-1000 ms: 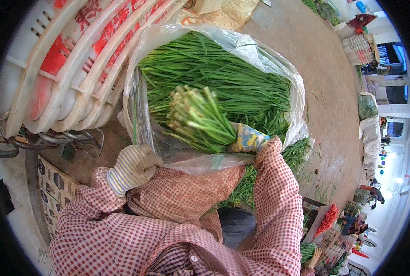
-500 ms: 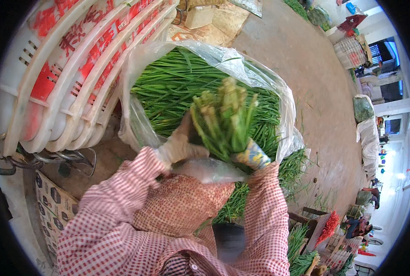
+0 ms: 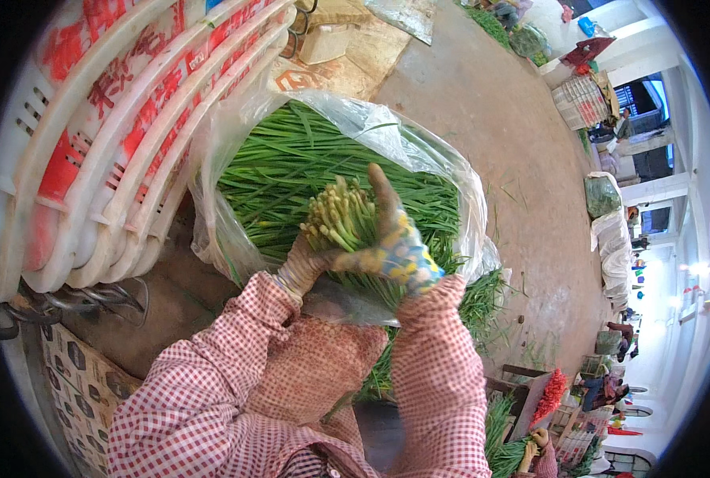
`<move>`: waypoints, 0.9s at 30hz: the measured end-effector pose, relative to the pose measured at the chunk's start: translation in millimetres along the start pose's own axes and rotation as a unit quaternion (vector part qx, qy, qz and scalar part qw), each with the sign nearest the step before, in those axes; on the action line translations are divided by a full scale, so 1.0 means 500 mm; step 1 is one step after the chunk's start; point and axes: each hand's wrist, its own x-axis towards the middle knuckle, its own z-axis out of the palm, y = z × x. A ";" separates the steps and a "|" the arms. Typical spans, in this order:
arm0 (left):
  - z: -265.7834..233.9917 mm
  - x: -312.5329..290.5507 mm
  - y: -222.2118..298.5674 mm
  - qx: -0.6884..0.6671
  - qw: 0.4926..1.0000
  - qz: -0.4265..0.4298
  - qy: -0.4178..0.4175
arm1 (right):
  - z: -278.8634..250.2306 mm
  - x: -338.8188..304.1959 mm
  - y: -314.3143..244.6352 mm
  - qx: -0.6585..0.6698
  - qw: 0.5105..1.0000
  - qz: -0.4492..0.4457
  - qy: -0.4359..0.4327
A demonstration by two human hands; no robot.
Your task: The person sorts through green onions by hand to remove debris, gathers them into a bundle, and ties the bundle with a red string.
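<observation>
A bunch of garlic chives [image 3: 339,215] stands with its pale cut ends up, above a large clear plastic bag [image 3: 476,199]. My gloved left hand [image 3: 301,267] is wrapped round the bunch from the left; the bunch hides part of its fingers. On the other side, my right hand [image 3: 395,251], in a glove with a blue and yellow pattern, is spread, one finger pointing up and others reaching across the front of the bunch. Long green chives [image 3: 291,147] fill the bag below, lying mostly crosswise.
Stacked white plastic crates [image 3: 124,151] with red markings rise at the left. Flattened cardboard [image 3: 355,60] lies beyond the bag. Loose chives [image 3: 486,303] are scattered at its right. Another person's hands [image 3: 534,446] work among greens at the lower right.
The bunch has come lower and slightly left, and its cut ends now look more even. My right hand has opened from its right side. The whole view has shifted a little.
</observation>
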 end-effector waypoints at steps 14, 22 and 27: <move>-0.002 0.007 -0.027 -0.047 0.998 0.027 0.040 | 0.014 -0.045 0.018 0.249 0.965 -0.003 0.084; 0.068 0.023 0.028 -0.002 0.996 0.062 -0.065 | 0.011 -0.049 -0.016 0.385 0.903 -0.001 0.190; 0.118 0.027 0.053 0.193 0.971 0.104 -0.090 | 0.005 -0.067 0.025 0.447 0.873 0.042 0.193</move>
